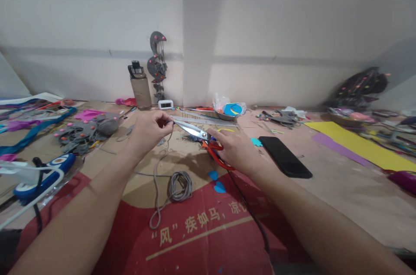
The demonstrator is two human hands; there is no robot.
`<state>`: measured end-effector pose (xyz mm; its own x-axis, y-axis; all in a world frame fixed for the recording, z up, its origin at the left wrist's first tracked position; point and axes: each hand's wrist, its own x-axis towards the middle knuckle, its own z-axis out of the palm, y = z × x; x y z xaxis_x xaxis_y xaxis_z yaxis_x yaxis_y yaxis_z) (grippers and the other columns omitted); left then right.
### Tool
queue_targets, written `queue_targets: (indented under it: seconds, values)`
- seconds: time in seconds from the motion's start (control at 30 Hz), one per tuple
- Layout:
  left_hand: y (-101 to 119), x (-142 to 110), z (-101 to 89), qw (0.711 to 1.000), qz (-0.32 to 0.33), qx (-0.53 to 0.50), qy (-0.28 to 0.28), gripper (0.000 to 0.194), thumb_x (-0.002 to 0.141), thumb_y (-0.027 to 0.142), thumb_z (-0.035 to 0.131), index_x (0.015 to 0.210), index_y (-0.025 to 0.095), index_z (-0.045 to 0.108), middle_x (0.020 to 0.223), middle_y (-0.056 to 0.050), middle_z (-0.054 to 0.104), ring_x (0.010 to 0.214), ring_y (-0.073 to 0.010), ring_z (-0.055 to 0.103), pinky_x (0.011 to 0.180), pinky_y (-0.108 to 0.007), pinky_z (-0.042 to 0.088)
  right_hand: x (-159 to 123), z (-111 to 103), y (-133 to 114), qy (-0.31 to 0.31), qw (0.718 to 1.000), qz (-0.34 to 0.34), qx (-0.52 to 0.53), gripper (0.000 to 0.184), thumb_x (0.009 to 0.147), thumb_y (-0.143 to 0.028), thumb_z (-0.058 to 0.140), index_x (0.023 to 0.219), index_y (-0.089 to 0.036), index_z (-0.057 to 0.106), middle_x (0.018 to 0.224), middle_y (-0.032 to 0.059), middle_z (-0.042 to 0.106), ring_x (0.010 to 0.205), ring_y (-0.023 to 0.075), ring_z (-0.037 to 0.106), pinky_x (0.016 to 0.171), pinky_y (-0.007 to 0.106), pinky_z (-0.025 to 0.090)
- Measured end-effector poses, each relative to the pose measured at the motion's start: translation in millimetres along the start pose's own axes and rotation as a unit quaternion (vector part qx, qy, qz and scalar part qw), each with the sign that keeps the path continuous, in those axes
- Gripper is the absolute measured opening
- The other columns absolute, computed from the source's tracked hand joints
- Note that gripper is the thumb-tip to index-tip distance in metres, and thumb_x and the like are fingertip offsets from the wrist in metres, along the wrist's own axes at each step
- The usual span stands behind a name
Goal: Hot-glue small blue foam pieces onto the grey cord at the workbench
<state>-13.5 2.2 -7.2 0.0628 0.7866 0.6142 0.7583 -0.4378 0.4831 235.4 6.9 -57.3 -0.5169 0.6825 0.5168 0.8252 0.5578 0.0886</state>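
Note:
Between the fingertips of my left hand (151, 129) is pinched the end of a thin grey cord (156, 179). From there the cord hangs down to a loose coil (180, 186) on the red and tan cardboard (195, 231). My right hand (235, 147) is closed on the red handles of a pair of scissors (191, 129). Their silver blades point left, and the tips reach the fingers of my left hand. Whether the blades touch the cord is too small to tell. Two small blue paper pieces (219, 186) lie right of the coil.
A black phone (285, 157) lies right of my right hand, with yellow paper (360, 147) beyond. At the back stand a bottle (140, 88) and a small white digital display (165, 104). Grey pieces with pink dots (87, 132) and a blue power strip (45, 177) are at left.

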Motion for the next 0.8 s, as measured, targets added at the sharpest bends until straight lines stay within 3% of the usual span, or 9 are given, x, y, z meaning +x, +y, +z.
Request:
queue_targets:
  seconds: [0.17,0.37,0.57,0.67,0.8]
  values:
    - [-1,0,-1.7,1.000,-0.013,-0.008,-0.005,0.010,0.070,0.022,0.061,0.073,0.016,0.068,0.062,-0.001,0.063,0.054,-0.0105,0.050,0.052,-0.022,0.036,1,-2,-3,-0.013,0.999,0.031,0.029,0.051,0.078,-0.019,0.052,0.128,-0.028,0.051,0.088,0.0053,0.069,0.072,0.0199,0.060,0.059,0.027,0.033]
    - [-8,3,2.9,0.987,-0.089,-0.134,-0.012,0.015,0.070,0.031,0.065,0.071,0.016,0.068,0.065,-0.001,0.063,0.058,-0.0104,0.050,0.056,-0.022,0.035,5,5,6,-0.019,0.974,0.158,0.162,0.037,0.085,-0.033,0.049,0.119,-0.024,0.059,0.098,0.0077,0.071,0.084,0.0215,0.064,0.067,0.027,0.042]
    - [-11,4,15.6,0.913,-0.166,-0.367,-0.056,0.019,0.067,0.033,0.070,0.066,0.015,0.064,0.054,0.004,0.046,0.048,-0.0059,0.034,0.047,-0.021,0.024,1,25,33,-0.093,0.968,0.220,0.074,0.032,0.082,-0.035,0.052,0.106,-0.017,0.063,0.097,0.0139,0.069,0.088,0.0251,0.063,0.069,0.028,0.041]
    - [-6,3,18.5,0.882,-0.192,-0.426,-0.065,0.019,0.063,0.030,0.073,0.062,0.014,0.062,0.055,0.003,0.045,0.049,-0.0054,0.034,0.045,-0.020,0.023,0,30,39,-0.127,0.959,0.249,0.048,0.035,0.081,-0.038,0.053,0.103,-0.012,0.063,0.099,0.0173,0.067,0.089,0.0257,0.062,0.067,0.028,0.040]
    - [0,1,19.8,0.857,-0.216,-0.461,-0.078,0.020,0.061,0.028,0.075,0.060,0.014,0.061,0.051,0.003,0.045,0.047,-0.0048,0.034,0.044,-0.019,0.023,-1,29,40,-0.157,0.960,0.230,0.028,0.031,0.079,-0.027,0.055,0.105,-0.013,0.062,0.097,0.0161,0.067,0.087,0.0245,0.062,0.069,0.028,0.041]
